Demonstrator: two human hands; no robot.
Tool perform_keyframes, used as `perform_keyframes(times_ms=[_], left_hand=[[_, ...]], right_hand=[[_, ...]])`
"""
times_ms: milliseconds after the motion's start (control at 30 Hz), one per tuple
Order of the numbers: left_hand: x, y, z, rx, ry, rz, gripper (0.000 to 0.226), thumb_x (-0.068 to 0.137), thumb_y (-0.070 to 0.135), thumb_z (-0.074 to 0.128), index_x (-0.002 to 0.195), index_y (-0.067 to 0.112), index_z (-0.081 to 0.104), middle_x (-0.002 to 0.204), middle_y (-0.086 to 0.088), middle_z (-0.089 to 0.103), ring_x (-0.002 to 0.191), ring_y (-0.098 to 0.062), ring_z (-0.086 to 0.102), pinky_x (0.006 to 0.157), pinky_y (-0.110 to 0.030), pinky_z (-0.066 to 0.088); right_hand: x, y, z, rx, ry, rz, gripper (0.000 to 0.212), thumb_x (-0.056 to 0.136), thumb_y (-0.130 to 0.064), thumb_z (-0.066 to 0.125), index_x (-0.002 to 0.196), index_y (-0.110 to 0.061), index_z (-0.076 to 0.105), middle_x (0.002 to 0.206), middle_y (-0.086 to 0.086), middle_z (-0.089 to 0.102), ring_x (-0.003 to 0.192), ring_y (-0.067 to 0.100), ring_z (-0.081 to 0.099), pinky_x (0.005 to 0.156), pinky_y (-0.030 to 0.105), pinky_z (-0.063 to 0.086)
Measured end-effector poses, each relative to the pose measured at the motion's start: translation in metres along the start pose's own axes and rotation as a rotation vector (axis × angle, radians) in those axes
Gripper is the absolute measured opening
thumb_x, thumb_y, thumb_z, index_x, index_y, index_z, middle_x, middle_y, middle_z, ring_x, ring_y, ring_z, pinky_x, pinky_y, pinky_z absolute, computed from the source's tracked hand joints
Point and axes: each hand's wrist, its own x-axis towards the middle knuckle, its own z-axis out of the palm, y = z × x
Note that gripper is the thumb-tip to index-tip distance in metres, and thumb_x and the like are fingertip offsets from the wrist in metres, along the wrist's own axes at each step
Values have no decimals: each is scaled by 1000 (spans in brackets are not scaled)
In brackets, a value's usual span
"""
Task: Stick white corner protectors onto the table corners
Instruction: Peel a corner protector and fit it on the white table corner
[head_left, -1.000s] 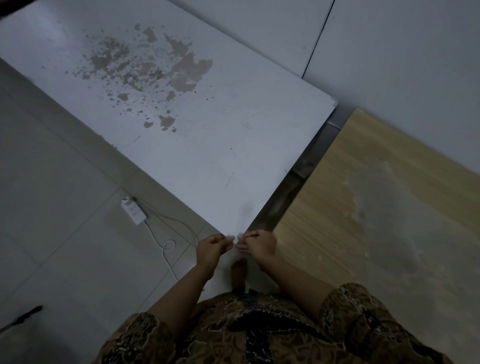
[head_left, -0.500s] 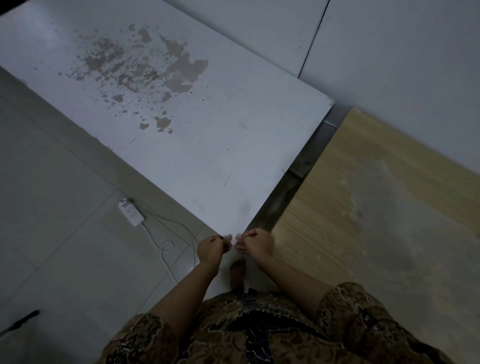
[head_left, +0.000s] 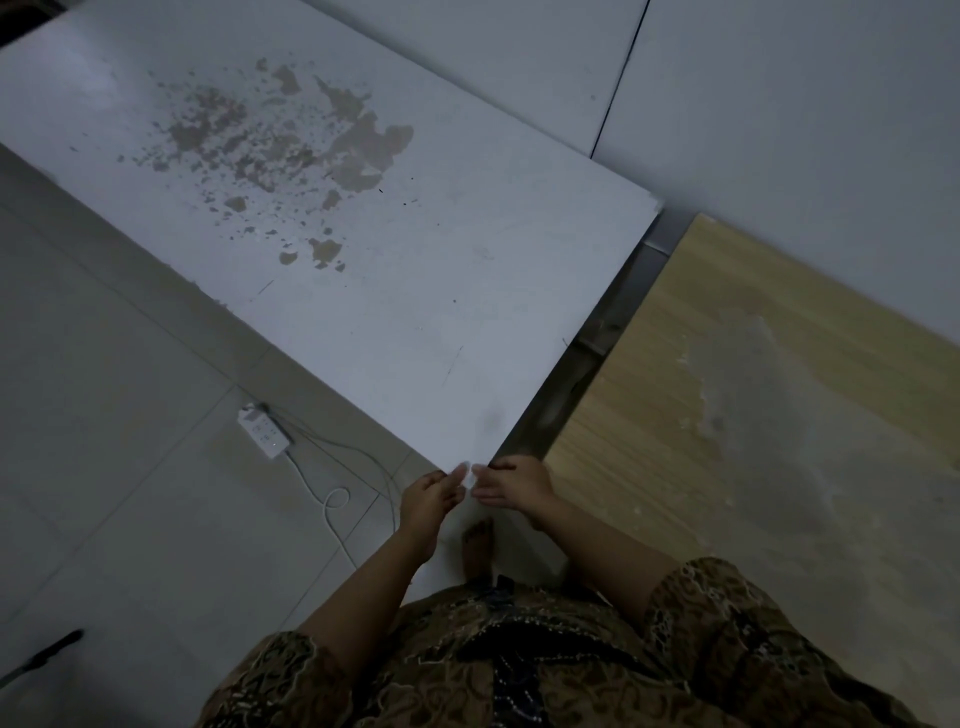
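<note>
A white table with brown worn patches runs from the upper left down to its near corner. At that corner sits a small white corner protector, mostly hidden by fingers. My left hand pinches it from the left side. My right hand pinches it from the right, fingertips nearly touching the left ones. Both hands press against the corner's two edges.
A wooden table stands to the right, separated by a dark gap. A white power strip with a looping cable lies on the tiled floor at left. A bare foot shows below the corner. Grey wall panels rise behind.
Both hands stay at the near table corner, with the fingertips shifting slightly on the protector. The view has drifted a little.
</note>
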Motion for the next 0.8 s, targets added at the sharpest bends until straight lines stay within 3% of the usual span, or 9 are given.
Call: perform_keyframes(times_ms=[200,400,467,533,600,667,733,800], left_hand=[[0,2,6,166,91,54,30,82,20,72,64,1,57,65,-11,55,74,-25,58,78,-34,53],[1,7,13,267,204,64,29,82,19,72,61,3,59,66,-12,61,68,-22,60,62,-24,50],[2,7,15,304,231,52,30,81,21,73,60,6,59,63,-9,61,65,-20,59,58,-24,47],[3,6,16,338,261,40,31,82,22,72,58,7,58,60,-6,60,60,-16,57,53,-23,41],[6,6,17,370,281,40,31,82,23,71,58,8,58,58,-4,59,57,-13,54,50,-22,37],[7,7,17,397,286,43,30,83,24,71,59,9,59,59,-3,59,57,-12,54,49,-22,35],[9,7,17,383,281,43,29,83,24,71,59,10,59,60,-3,60,60,-14,57,50,-21,36],[10,6,14,368,264,37,29,81,24,72,60,10,60,62,-4,62,63,-17,60,52,-22,39]], right_hand=[[4,2,5,-198,106,-70,29,91,-16,65,108,7,65,100,21,71,78,22,69,77,30,59],[5,-5,12,-349,153,-57,25,92,-17,63,108,2,63,106,18,70,87,24,70,80,30,59],[6,-6,11,-410,178,-67,25,92,-19,62,107,1,63,105,13,69,75,16,67,69,18,56],[4,-7,9,-496,202,-83,27,93,-22,61,108,0,62,100,9,67,63,6,55,48,6,39],[6,-7,10,-529,217,-76,28,92,-25,62,108,-1,63,104,12,70,78,16,65,53,14,41],[8,-7,13,-508,223,-68,29,90,-26,64,106,-2,63,104,14,71,93,24,68,72,26,51],[11,-5,15,-471,227,-59,28,88,-25,67,104,-2,64,102,15,71,91,26,69,82,33,56],[13,-5,14,-398,217,-41,26,86,-22,70,100,-1,64,101,17,71,86,27,71,83,38,58]])
